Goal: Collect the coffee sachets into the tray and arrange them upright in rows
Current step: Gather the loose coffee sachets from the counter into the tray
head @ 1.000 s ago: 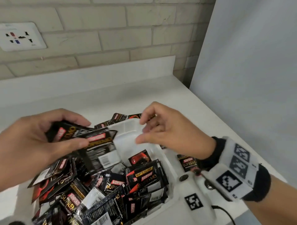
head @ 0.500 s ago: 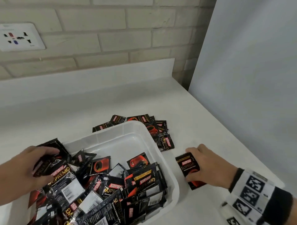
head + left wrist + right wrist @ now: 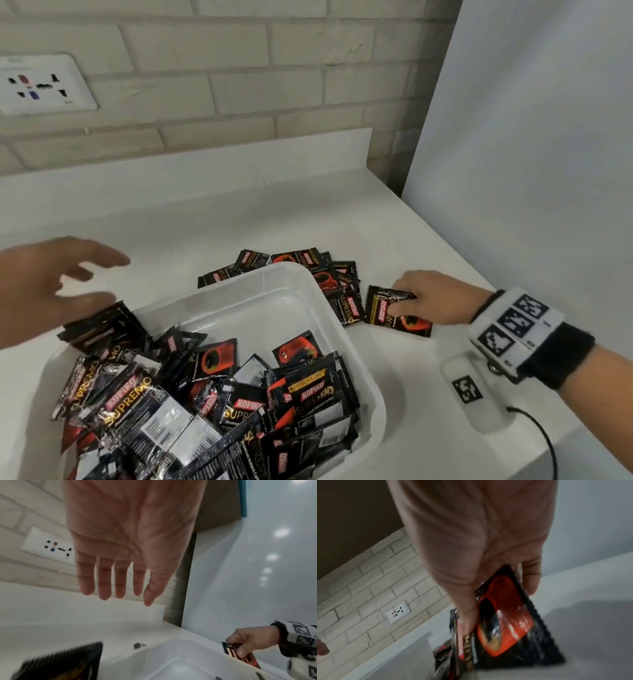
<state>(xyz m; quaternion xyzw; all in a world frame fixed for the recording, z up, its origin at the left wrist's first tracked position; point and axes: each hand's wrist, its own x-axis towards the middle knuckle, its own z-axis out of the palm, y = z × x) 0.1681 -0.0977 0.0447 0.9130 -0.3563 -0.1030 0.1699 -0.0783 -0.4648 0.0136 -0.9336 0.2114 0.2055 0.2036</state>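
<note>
left fingers [image 3: 85,270] released, lifted off tray [image 3: 346,342]; right fingers [image 3: 402,301] still pinch sachet [image 3: 387,311].

- Head cam looks down at the tray [image 3: 342,329] from above.
- Wrist cams sit close under each palm, facing the far wall; both catch the wall socket [image 3: 51,546].

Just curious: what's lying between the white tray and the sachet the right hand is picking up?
In the head view, loose sachets lie on the counter between the tray and the held sachet.
</note>
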